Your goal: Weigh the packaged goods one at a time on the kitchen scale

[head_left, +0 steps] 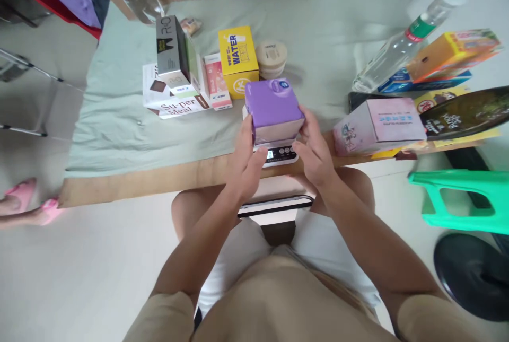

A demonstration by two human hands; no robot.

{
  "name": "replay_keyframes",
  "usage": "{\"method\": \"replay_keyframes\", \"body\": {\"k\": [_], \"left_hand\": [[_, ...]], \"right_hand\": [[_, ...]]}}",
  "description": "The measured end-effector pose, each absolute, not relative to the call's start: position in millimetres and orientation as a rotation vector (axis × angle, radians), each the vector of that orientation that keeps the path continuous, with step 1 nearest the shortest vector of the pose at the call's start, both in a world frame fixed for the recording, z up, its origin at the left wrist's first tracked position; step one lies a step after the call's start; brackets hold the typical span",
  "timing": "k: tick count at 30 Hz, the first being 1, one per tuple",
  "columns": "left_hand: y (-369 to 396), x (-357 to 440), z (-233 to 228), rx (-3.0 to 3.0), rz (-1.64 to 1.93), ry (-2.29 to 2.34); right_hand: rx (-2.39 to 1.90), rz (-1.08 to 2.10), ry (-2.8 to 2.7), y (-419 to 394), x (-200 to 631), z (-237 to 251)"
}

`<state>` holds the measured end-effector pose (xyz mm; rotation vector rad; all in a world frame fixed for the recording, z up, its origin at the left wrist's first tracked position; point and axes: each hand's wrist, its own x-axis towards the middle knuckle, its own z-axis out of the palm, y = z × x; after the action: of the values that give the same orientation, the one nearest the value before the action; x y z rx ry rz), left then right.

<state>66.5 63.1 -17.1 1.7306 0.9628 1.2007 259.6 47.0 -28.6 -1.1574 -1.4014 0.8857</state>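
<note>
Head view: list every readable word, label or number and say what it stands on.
"WATER" on the yellow cardboard box.
"Su-per Meal" on the flat white carton.
"RO" on the tall grey box.
Too blurred to read: the digital scale's display, the purple box held by both hands, the pink box, the dark pouch.

Low wooden desk (131, 183) under pale green cloth (119, 130); yellow box (237, 61) at twelve o'clock, perhaps a scale (278, 154) near edge.

Bright, even daylight with soft shadows; wide-lens stretching smears the clear plastic bottle (401, 40) and the edges, while the centre stays sharp.
</note>
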Motion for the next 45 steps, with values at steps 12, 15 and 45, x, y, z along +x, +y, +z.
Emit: {"method": "replay_keyframes", "body": {"k": [12,15,45], "left_hand": [[111.0,29.1,-48.2,1.366,1.367,1.334],[110.6,23.6,-48.5,1.367,1.289,1.306],[102.4,21.8,-61.7,1.624,1.556,1.363]], "right_hand": [[-1.21,0.695,-1.067,46.4,280.0,-75.3],[-1.229,0.602,-0.945,46.9,284.7,-84.1],[-1.313,0.587,-1.026,46.9,283.3,-84.7]]}}
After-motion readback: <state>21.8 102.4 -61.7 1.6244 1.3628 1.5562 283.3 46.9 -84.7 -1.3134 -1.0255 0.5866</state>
